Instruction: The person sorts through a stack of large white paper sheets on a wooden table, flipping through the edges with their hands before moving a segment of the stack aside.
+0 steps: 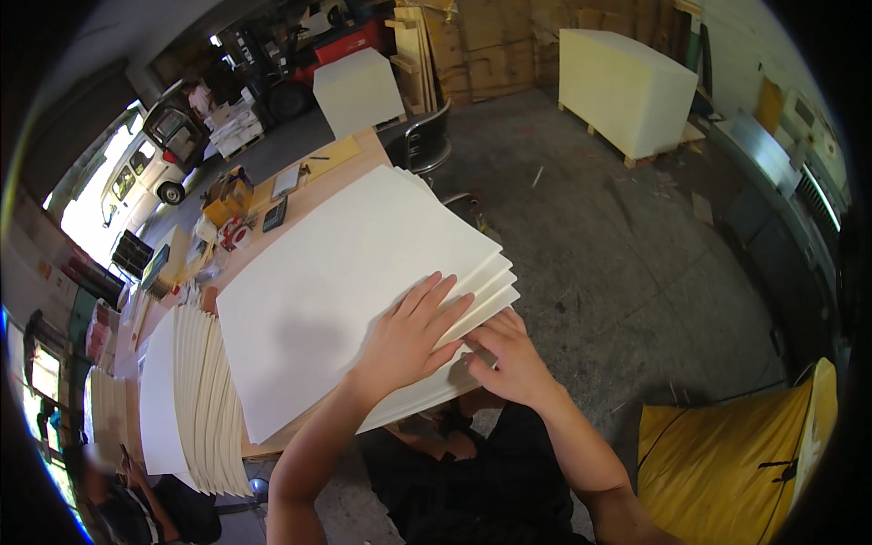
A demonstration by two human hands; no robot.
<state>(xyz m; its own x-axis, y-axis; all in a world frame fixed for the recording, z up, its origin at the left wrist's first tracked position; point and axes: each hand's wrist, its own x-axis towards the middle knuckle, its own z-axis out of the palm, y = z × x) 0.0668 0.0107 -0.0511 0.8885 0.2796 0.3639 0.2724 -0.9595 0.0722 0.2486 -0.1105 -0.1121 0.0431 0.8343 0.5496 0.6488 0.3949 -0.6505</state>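
A large stack of white sheets (pixel 336 236) lies across the table, its right-hand corners fanned into several layers. My left hand (pixel 406 329) rests flat on the top sheet near that fanned edge, fingers stretched out. Right beside it, my right hand (pixel 510 359) is at the sheets' near right edge. Its fingers are bent around the layered edge, and the thumb lies over the lower sheets (pixel 420 392). Part of the right fingers is hidden by the paper. To the left, another fanned pile of white sheets (pixel 202 400) overhangs the table's near side.
On the wooden table (pixel 363 150) are a calculator (pixel 275 213), tape rolls (pixel 234 233) and a cardboard box (pixel 227 195). A black chair (pixel 427 141) stands beyond. Pale pallet stacks (pixel 622 91) stand farther off. Yellow cloth (pixel 727 454) is at lower right; a seated person (pixel 136 500) is at lower left.
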